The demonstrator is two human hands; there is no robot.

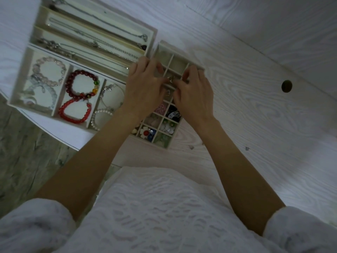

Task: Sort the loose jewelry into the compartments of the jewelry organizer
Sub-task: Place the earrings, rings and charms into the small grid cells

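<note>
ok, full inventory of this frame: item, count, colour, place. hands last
grid tray: 1, cream, table centre, under both hands; far cells look empty
earrings: several, mixed colours, near cells of the grid tray
small metal piece: 1, silvery, over a middle cell, between the fingertips of both hands; type unclear
bracelet tray: 1, cream, three compartments, left
bead bracelets: 2, dark red and bright red, middle compartment
pale bracelets: at least 2, pinkish and clear, left compartment
pearl bracelet: 1, white, right compartment beside thin bangles
necklace tray: 1, cream, far left
chains: several, silver, in long slots
table: 1, whitish woodgrain
left hand: 1, pinches the piece
right hand: 1, pinches the piece
</note>
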